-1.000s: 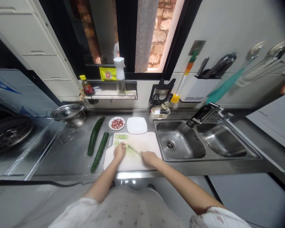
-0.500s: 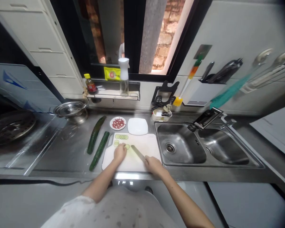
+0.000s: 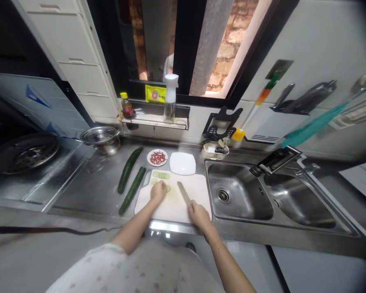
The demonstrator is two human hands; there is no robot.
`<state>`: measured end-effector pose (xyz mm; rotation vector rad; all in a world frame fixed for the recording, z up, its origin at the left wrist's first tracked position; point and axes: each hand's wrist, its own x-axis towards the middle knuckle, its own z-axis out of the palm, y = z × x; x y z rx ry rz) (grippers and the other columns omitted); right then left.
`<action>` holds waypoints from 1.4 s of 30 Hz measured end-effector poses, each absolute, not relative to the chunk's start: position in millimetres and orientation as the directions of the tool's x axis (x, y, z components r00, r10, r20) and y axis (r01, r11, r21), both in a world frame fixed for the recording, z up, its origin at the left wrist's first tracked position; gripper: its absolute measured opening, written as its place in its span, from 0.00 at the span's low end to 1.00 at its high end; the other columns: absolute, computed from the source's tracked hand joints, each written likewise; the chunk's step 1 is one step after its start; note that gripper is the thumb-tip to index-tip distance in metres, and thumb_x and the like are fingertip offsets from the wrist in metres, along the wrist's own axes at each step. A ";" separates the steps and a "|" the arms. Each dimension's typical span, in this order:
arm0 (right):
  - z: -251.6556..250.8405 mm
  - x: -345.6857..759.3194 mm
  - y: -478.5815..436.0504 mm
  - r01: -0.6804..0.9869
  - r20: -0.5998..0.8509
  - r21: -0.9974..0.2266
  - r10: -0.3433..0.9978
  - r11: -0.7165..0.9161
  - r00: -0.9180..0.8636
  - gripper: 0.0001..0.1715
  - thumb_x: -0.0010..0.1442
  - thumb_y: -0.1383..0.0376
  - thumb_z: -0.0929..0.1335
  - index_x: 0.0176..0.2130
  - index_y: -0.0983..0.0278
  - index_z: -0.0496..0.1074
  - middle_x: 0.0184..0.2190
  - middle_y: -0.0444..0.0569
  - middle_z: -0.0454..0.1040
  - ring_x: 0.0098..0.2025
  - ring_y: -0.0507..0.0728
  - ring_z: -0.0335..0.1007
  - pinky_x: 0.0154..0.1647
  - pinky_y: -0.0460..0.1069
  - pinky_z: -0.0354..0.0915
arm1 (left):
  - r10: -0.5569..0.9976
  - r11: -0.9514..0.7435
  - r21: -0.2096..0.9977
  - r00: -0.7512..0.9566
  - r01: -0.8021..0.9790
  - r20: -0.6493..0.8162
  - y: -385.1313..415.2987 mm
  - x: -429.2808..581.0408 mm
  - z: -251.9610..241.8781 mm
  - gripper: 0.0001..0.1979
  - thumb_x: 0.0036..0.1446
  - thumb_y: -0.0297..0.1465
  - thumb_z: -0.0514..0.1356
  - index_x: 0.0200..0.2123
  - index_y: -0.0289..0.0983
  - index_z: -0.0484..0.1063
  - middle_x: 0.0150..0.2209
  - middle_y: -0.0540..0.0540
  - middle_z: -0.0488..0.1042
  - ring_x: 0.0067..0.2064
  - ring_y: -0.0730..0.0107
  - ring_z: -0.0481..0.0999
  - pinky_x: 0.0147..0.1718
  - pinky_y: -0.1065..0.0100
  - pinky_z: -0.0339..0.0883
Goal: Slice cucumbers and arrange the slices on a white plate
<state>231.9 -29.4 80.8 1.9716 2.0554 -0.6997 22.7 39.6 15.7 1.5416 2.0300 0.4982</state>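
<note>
My left hand [image 3: 158, 191] is closed over the white cutting board [image 3: 189, 209], with a pale green cucumber slice [image 3: 168, 189] right at its fingertips. Whatever lies inside its curled fingers is hidden. My right hand [image 3: 199, 213] grips a kitchen knife [image 3: 184, 193] by the handle; the blade slants up and left over the board, apart from the left hand. A row of overlapping cucumber slices [image 3: 161, 175] lies along the board's far edge, with more beside my left fingers. Two whole dark green cucumbers, a farther one [image 3: 130, 170] and a nearer one [image 3: 132, 190], rest left of the board.
Behind the board stand a plate of chopped red pieces [image 3: 157, 157] and a white square dish [image 3: 183, 163]. A double steel sink [image 3: 234, 191] adjoins on the right. A lidded pot [image 3: 100, 138] and a pan [image 3: 27, 150] are at the left. A shelf [image 3: 152, 120] holds bottles.
The view has shifted, moving the scene rightward. My left hand has moved slightly farther up the board. The knife has swung more upright, and its tip is farther from the cucumber slice.
</note>
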 end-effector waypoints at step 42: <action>78.9 225.5 -24.3 0.989 -0.455 -0.145 0.885 0.036 -0.099 0.19 0.68 0.61 0.52 0.46 0.64 0.66 0.38 0.54 0.76 0.41 0.56 0.73 0.35 0.47 0.58 | 0.952 0.285 0.584 -0.297 0.760 -0.078 44.0 -19.0 12.8 0.13 0.55 0.29 0.55 0.44 0.41 0.74 0.41 0.45 0.75 0.43 0.63 0.73 0.43 0.69 0.63</action>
